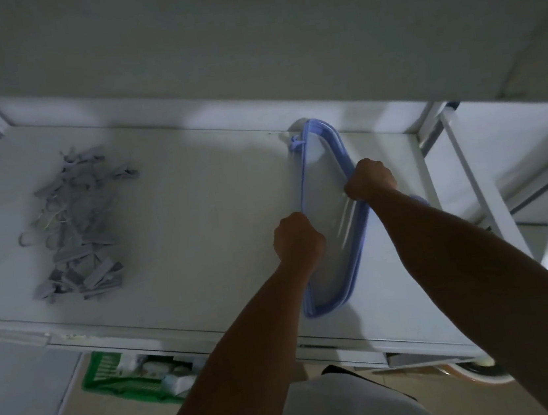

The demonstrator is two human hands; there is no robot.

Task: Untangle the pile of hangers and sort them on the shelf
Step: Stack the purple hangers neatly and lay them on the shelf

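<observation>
Hangers: blue stack lying flat on white shelf, held by both hands. Long axis runs away from the person, from the near edge toward the back rail, hooks or clip end at the far end. Left hand clenched on the stack's left bar, about mid-length. Right hand clenched on the right bar, a bit farther out. The stack lies between the two hands, both touching it; neither is clearly nearer. Looks like several hangers nested together, count unclear.

Pile of grey-blue clips or hanger parts sits well apart, far to the left of the left hand, on the same shelf. So left hand is the nearer one for any reach to the pile; the move would go sideways left along the shelf, across the stack's long axis.

Green basket below the shelf, near the left forearm, holds packets.

Writing: none readable; dim light, packet print too small to tell.
</observation>
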